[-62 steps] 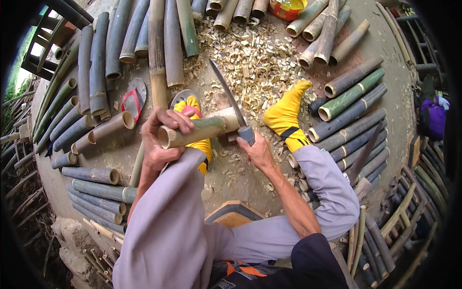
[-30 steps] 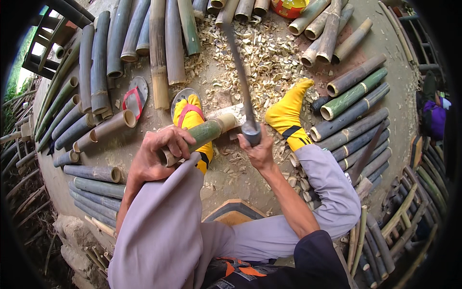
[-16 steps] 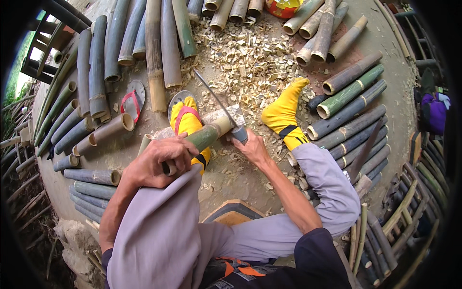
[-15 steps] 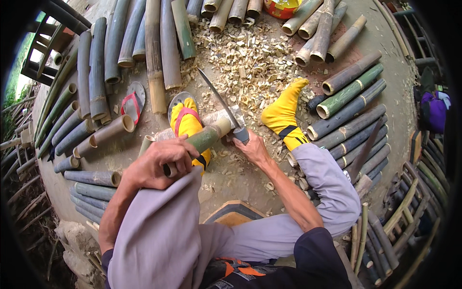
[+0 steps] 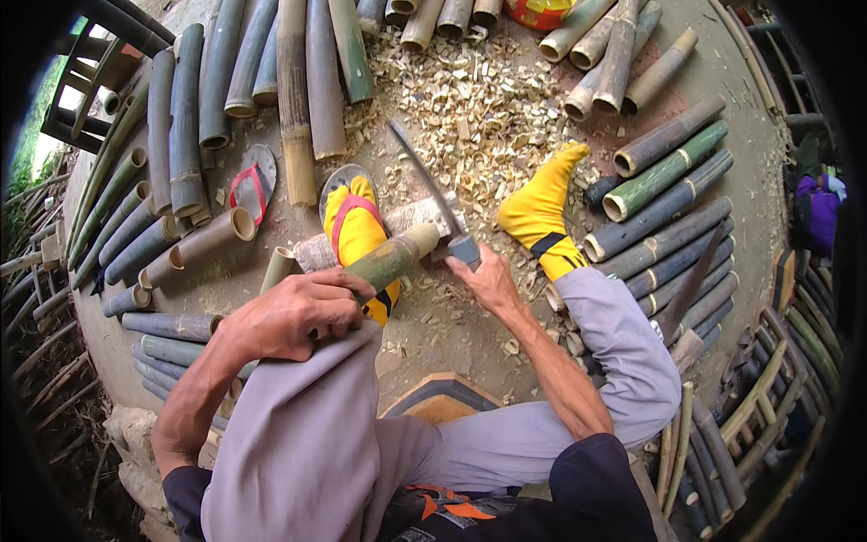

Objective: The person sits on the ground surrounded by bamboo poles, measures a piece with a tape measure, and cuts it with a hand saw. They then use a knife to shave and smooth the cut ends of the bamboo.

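My left hand (image 5: 293, 318) is wrapped over a green bamboo piece (image 5: 379, 266), near my raised knee. The piece's pale, trimmed far end lies by a short whitish log (image 5: 411, 215) on the ground; whether they touch I cannot tell. In my right hand (image 5: 492, 282) is the grey handle of a machete. Its dark, curved blade (image 5: 420, 172) points up and left, close beside the bamboo's pale end. The near end of the bamboo is hidden under my left hand.
Wood chips (image 5: 474, 99) cover the ground ahead. Cut bamboo lengths (image 5: 185, 126) lie at left, with more bamboo (image 5: 668, 212) at right. A loose sandal (image 5: 257, 185) lies left of my yellow-socked left foot (image 5: 359, 230); my right foot (image 5: 542, 199) is stretched forward. A red and yellow container (image 5: 539, 14) stands at the far edge.
My left hand has rolled over the bamboo, so its back now faces up and the tube's near end is covered. My right hand and machete have shifted slightly right.
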### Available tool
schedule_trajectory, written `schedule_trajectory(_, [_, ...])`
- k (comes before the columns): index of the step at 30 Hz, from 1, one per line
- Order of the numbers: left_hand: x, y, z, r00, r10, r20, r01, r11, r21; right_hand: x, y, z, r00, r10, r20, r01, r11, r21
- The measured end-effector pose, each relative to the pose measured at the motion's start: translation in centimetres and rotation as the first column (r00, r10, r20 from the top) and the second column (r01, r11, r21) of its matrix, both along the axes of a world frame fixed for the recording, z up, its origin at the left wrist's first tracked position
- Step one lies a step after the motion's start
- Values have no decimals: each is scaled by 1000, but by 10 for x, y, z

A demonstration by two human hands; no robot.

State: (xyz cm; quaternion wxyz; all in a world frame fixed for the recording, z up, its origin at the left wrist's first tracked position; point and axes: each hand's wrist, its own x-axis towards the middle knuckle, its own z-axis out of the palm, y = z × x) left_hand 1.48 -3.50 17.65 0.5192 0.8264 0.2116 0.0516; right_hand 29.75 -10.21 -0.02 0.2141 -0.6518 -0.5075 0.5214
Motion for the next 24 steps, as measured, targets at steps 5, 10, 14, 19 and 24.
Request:
schedule_trajectory(5, [-9,-6,-2,1000,-8,-17,9,999,48,-8,5,37,995,-58,-77,84,913,399])
schedule_trajectory(10, [-3,-4,0,996,-60,-66,66,994,83,7,-4,-37,968,173,183,-199,970,137])
schedule_trajectory(14, [-16,-11,-8,998,49,-44,-50,999,-11,-11,-7,7,993,44,-108,-59,989,-134])
schedule_trajectory(19, [4,-18,0,839,537,-83,-543,833,-103,-19,-28,20,1000,21,-5,-20,983,180])
schedule_trajectory(24, [15,-19,8,714,626,-314,-680,511,-526,-36,-38,49,997,58,47,-68,968,240])
